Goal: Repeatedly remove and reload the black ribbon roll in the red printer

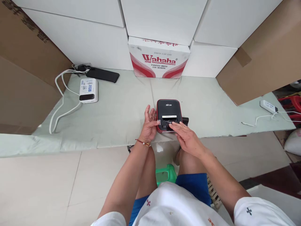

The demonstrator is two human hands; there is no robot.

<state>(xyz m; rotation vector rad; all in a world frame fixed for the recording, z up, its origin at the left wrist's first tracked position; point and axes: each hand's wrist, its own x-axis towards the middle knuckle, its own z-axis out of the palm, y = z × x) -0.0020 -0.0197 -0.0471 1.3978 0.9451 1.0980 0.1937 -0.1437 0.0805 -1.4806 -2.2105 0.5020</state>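
Observation:
A small black device with a red rim, which looks like a label printer [168,108], lies on the cloth-covered table near its front edge. A white strip with print runs across its top, above a dark slot. My left hand [148,127] is at its left side, fingers stretched out and thumb reaching over the front left corner. At the thumb's tip is a small greyish square piece [159,122]; whether it is stuck to the thumb or the device I cannot tell. My right hand [185,135] rests with extended fingers over the front right part. A black object [185,121] shows partly behind it.
At the back stands a Wahaba-style red and white water carton [160,59] against white boxes [162,18]. Brown cartons [263,59] flank both sides. To the left lie a white power bank [88,90], a black phone [103,74] and white cables [58,119].

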